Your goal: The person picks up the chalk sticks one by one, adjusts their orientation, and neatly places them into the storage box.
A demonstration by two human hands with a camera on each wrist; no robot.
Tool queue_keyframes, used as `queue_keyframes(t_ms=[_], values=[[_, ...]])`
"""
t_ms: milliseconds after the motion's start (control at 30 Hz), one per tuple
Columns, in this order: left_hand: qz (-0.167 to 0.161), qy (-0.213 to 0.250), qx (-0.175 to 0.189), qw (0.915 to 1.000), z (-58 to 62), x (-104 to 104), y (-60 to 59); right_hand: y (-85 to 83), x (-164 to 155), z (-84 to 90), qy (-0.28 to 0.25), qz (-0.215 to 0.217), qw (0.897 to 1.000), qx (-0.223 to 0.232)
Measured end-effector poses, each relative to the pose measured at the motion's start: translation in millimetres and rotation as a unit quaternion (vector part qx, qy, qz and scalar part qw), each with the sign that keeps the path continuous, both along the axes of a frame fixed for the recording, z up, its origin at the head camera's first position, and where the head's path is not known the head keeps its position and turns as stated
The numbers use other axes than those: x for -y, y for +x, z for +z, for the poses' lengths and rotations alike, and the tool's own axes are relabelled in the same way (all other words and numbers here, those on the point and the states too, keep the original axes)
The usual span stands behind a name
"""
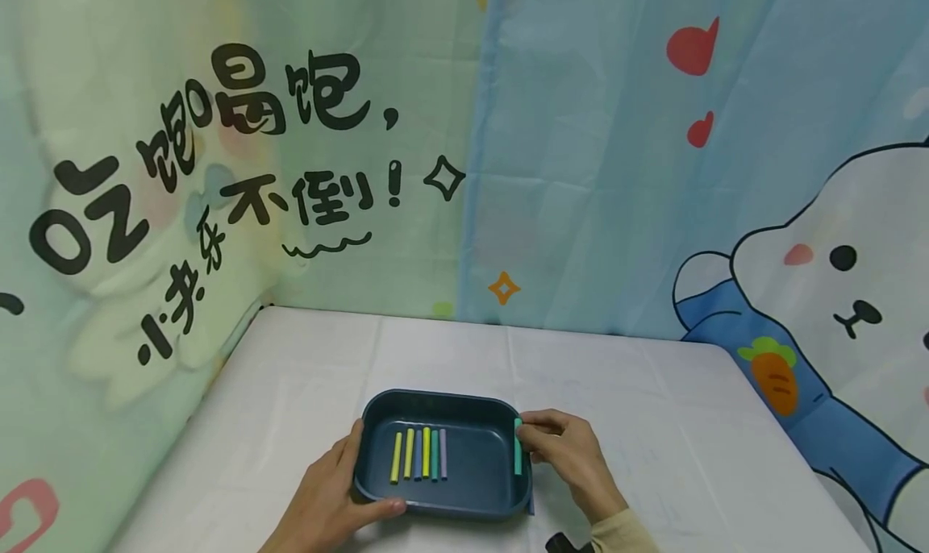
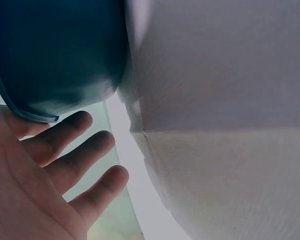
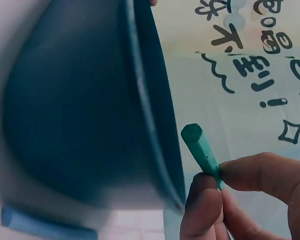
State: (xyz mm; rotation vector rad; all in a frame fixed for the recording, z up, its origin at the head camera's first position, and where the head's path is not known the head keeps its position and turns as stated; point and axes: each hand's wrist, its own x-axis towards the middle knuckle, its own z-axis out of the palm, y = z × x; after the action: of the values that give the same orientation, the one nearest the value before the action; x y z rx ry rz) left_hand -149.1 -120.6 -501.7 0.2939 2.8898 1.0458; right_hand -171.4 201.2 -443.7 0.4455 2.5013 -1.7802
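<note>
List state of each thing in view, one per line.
tray: flat on the table, steadied by the left hand
six sticks: lying side by side inside the tray
green stick: pinched in the right hand, at the tray's right rim
blue stick: lying on the table beside the tray
table: covered with white cloth
</note>
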Motion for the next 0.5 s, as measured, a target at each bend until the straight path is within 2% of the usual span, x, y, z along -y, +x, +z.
queue_keyframes(t_ms=[267,500], values=[[0.000,-0.001,0.008,1.0000,-1.6,1,1.3,-4.0,11,1.9,-0.005,0.017,1.000,-0.011],[-0.001,0.007,-0.013,0.9999,-3.2,4,1.0,-7.6,25,4.0,-0.003,0.030,0.999,-0.021]])
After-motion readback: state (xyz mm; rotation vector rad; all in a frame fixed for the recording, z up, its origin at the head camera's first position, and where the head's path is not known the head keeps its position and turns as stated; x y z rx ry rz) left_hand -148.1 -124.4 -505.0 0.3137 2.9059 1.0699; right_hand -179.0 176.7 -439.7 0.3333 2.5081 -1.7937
